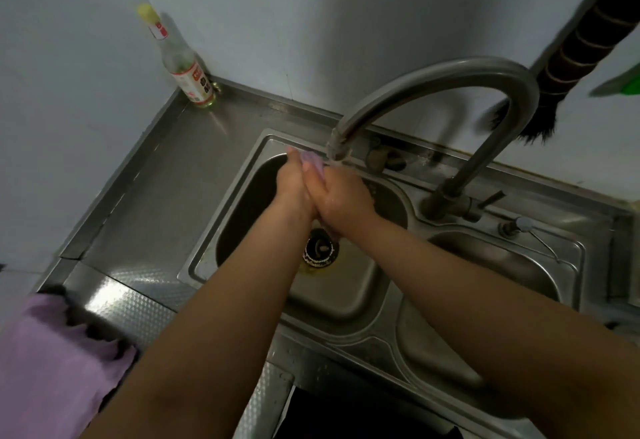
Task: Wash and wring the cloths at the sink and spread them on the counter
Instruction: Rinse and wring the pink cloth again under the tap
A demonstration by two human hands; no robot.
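- Near left: purple cloth (52,366) lies on the bench (152,203) at its near-left corner, dark edging visible, edge rumpled.
- Both forearms reach in from the near side over the left basin of the steel sink (346,296).
- Drain strainer (320,248) on the basin floor, just below the wrists.
- Left hand (294,185) and right hand (341,196) pressed together above the basin, a second small purple cloth (313,163) squeezed between them; only its far end sticks out past the fingers.
- Fingers of both hands are wrapped around that cloth, gripping it.
- Tap (450,92) spout ends right over the hands; water runs onto the right hand and the cloth end.
- Right basin sits to the right, smaller; tap base and lever behind it on the far rim.
- Far left corner of bench: a bottle (185,68) with a yellow cap and red-and-white label, against the wall.
- Far right: dark brush (568,54) hanging on the wall, bristles down; a green item (620,87) at the right edge, cannot identify.
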